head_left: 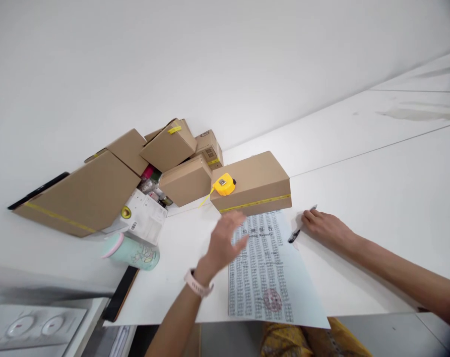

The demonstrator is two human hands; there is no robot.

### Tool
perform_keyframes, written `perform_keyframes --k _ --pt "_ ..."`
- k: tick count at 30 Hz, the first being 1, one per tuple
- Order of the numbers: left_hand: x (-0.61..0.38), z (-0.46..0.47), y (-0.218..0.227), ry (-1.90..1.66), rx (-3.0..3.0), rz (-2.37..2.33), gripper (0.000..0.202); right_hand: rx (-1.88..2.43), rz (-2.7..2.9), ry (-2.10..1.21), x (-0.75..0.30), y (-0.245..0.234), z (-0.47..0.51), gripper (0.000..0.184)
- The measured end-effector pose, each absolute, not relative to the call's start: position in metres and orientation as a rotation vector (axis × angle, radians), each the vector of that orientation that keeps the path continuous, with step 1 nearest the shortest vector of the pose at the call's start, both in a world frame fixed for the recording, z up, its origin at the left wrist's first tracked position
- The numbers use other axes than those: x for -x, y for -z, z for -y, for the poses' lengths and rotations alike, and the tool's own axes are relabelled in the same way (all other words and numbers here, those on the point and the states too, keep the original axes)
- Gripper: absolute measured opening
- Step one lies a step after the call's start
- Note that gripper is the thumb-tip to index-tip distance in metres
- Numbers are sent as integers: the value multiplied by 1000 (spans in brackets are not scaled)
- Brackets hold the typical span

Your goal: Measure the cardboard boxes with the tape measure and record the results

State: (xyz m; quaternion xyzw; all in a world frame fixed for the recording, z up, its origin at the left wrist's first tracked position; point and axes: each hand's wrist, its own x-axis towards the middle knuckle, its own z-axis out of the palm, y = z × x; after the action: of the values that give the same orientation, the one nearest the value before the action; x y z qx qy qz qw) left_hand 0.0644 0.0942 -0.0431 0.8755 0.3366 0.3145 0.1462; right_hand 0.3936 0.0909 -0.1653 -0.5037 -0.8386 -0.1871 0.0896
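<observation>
My left hand [225,243], with a pink band at the wrist, is by the upper left part of a printed paper [262,267]. Its thumb and fingers are apart with nothing between them; whether it touches the sheet I cannot tell. The paper carries dense columns of text, a "Testing Report" heading and a round red stamp. To its right my right hand [323,225] rests low at the table, fingers closed around a pen. The pen's dark end [293,236] points toward the sheet; the middle is hidden by my fingers.
Behind the paper lies a long cardboard box [254,173] with a yellow tape measure [225,184] on top. Several more cardboard boxes [168,146] are piled at the left. A mint-green bottle [135,252] and white packaging [146,215] sit near the table's left edge.
</observation>
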Motion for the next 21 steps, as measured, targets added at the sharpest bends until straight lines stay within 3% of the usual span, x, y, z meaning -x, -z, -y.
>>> perform_keyframes --k 3,6,8,11,18,21 --pt "-48 -42 90 -400 -2528 -978 73 1361 2467 418 -413 161 -87 37" --pt "-49 -17 115 -131 -2520 -1078 82 1286 2298 261 -427 154 -73 27" --pt "-62 -12 119 -84 -2513 -1135 82 1346 2057 220 -427 148 -61 17" --pt "-87 -10 119 -73 -2481 -1166 85 1526 1533 90 -416 137 -46 18" --pt "-104 -10 109 -128 -2453 -1106 91 1209 1058 -864 -384 115 -71 22" --pt "-114 -33 101 -205 -2534 -1079 70 1154 1029 -1106 -378 119 -91 32"
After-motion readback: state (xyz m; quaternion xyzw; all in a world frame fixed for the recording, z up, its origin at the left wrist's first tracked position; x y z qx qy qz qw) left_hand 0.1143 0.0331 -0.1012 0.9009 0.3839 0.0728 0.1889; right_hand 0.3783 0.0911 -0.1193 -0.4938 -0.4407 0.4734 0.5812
